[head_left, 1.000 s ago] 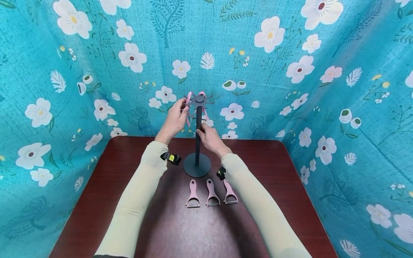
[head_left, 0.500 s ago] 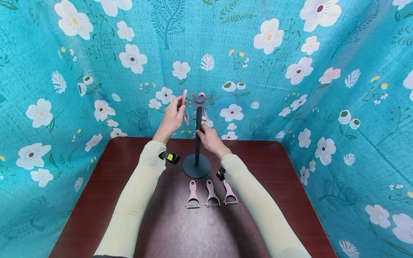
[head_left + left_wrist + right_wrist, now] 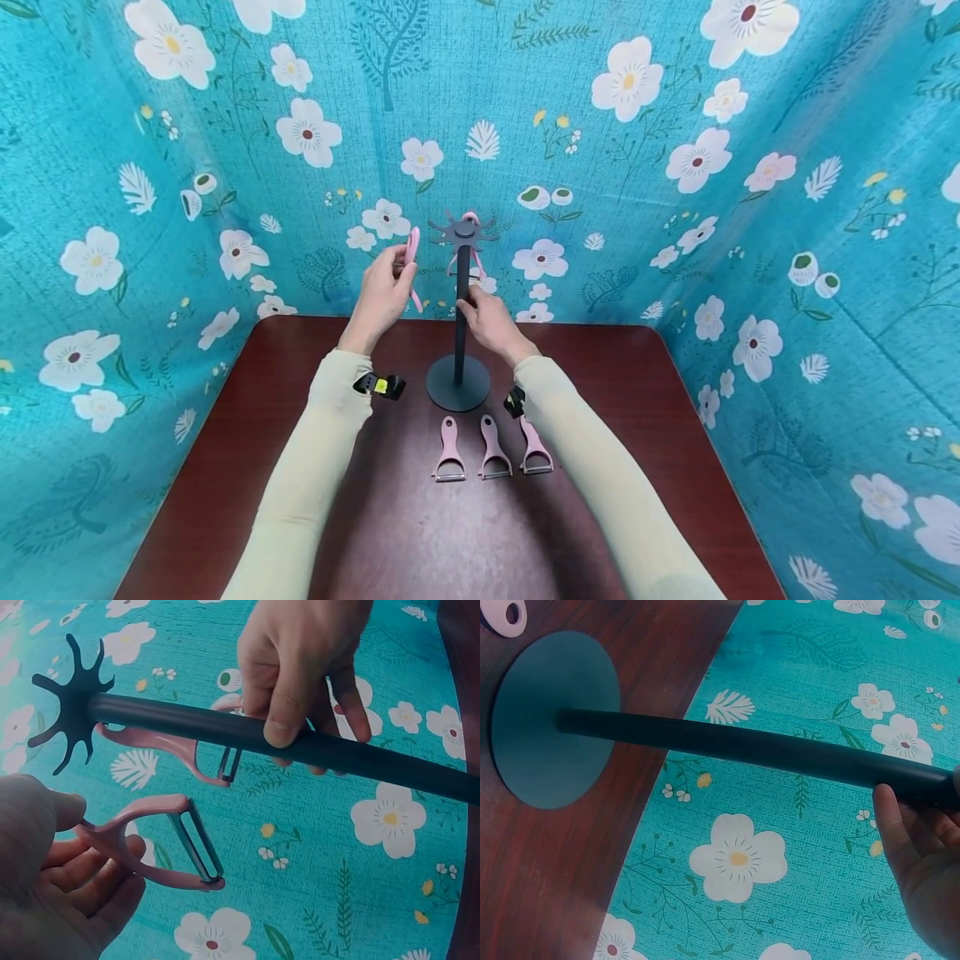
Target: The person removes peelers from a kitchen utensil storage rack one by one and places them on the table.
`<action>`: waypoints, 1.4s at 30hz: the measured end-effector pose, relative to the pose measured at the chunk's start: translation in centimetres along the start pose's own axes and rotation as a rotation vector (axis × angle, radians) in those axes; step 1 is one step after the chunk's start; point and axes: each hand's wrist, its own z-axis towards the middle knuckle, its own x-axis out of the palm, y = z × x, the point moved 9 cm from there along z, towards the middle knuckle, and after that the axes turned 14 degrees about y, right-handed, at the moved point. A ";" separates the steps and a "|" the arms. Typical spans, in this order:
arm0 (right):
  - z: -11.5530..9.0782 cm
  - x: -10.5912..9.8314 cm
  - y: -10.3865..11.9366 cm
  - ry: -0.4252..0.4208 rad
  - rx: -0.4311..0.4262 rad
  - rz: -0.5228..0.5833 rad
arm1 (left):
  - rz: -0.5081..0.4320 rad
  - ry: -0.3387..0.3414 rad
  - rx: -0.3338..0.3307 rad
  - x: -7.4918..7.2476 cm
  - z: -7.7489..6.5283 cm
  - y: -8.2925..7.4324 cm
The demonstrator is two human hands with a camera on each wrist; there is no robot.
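Note:
A pink vegetable peeler [image 3: 112, 836] is pinched by its handle in my left hand [image 3: 378, 296], left of the dark stand's hooked top [image 3: 463, 232] and apart from it. The blade end points away from the fingers in the left wrist view. My right hand [image 3: 491, 323] grips the stand's upright pole [image 3: 735, 745], thumb on one side and fingers behind. Another pink peeler [image 3: 157, 742] hangs at the far side of the hooks, partly hidden by the pole. The stand's round base [image 3: 540, 765] rests on the table.
Three more pink peelers lie in a row before the base: a left one [image 3: 448, 435], a middle one [image 3: 491, 437] and a right one [image 3: 530, 437] close to the right sleeve. The brown table [image 3: 600, 375] meets a blue flowered cloth [image 3: 570, 167] behind and at both sides.
My left hand has drawn the peeler away from the stand's hooks, to the left and slightly down. The right hand keeps its place on the pole.

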 end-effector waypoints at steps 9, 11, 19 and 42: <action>-0.2 0.0 -0.2 -0.010 0.007 0.028 | 0.055 -0.002 -0.071 0.3 -1.9 1.7; -0.3 0.0 -0.2 -0.009 0.004 0.031 | 0.073 -0.007 -0.080 0.4 -2.2 2.0; -0.2 0.2 -0.4 0.005 0.002 0.037 | 0.137 -0.017 -0.127 1.1 -4.2 3.7; 0.0 0.0 0.0 0.011 -0.003 0.036 | 0.289 0.042 -0.410 5.4 -9.6 11.8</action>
